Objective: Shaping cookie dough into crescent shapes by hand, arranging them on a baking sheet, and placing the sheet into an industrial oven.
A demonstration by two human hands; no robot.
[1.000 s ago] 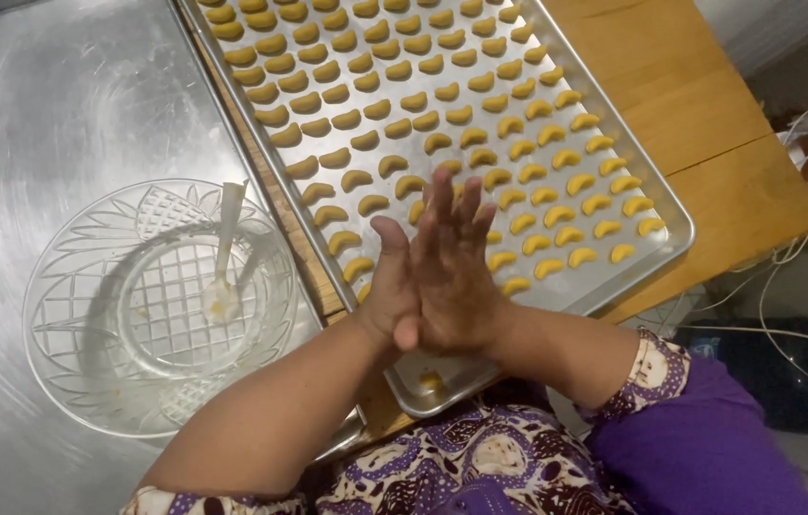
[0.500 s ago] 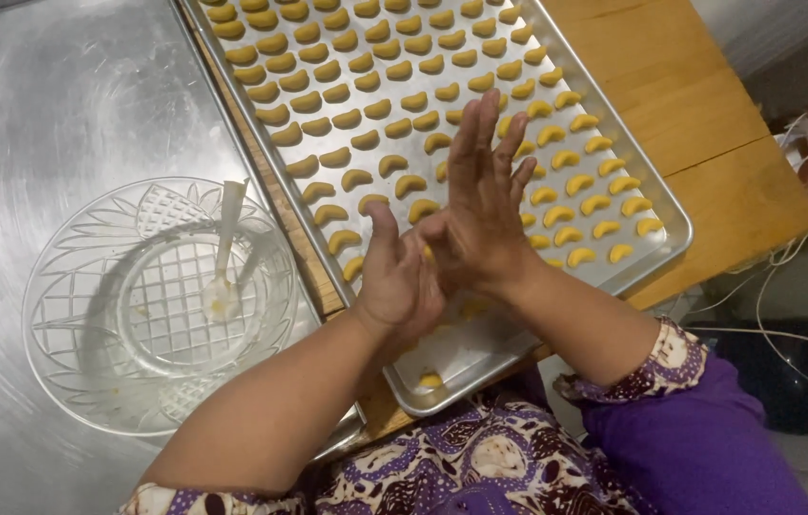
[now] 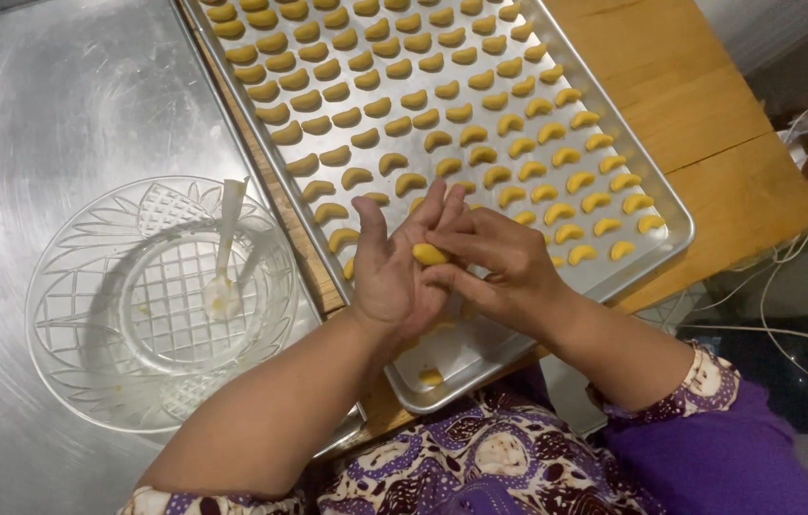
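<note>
Just below the middle of the frame, the left hand (image 3: 392, 272) lies palm-up with its fingers spread and pointing toward the top of the frame. On that open palm rests a small yellow dough piece (image 3: 429, 254), oval and slightly curved. The right hand (image 3: 499, 267) comes in from the lower right, its fingers bent; its thumb and fingertips (image 3: 440, 240) pinch the dough piece against the left palm. So the left hand is wide open and only supports the dough, while the right hand is partly closed on it.

Both hands hover over the near end of a metal baking tray (image 3: 656, 186), which runs from the top centre down to the lower middle of the frame. The tray is filled with rows of crescent-shaped yellow dough cookies (image 3: 480, 114), set close together but apart from one another. The corner of the tray nearest the person is mostly bare, apart from 1 small dough bit (image 3: 430, 378) lying below the hands.

At the left of the frame stands a clear patterned glass bowl (image 3: 89, 381) on a steel tabletop (image 3: 61, 105). A pale spoon (image 3: 225, 238) leans inside the bowl with a smear of yellow at its tip. The tray sits on a wooden board (image 3: 699, 86) at the upper right. White cables (image 3: 785, 315) trail at the right edge.
</note>
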